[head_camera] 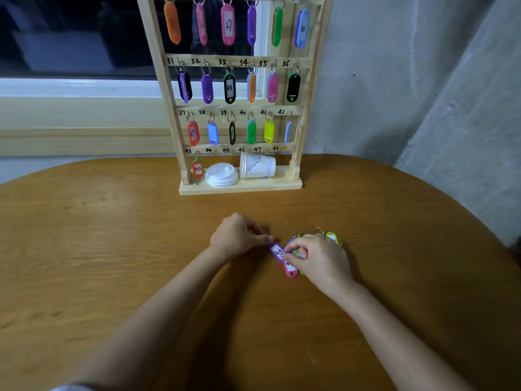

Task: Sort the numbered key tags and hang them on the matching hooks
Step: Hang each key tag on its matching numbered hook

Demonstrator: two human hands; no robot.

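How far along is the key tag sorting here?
Done: visible rows down to 42 are filled, and tag 43 hangs on the rack. In hand: left hand and right hand pinch a purple tag, seemingly 44. Left: hooks 44 to 48 are bare; loose tags wait on the table.

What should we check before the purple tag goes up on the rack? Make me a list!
1. Grip on the purple tag: the left hand pinches one end. Ok.
2. Tag free of the right hand: it seems to pinch the other end, over the pink tag. Not ok.
3. Number read: looks like 44, partly covered. Cannot tell.
4. Free hook 44: nothing hangs there. Ok.
5. Room under that hook: the stack of white lids sits right below. Cannot tell.
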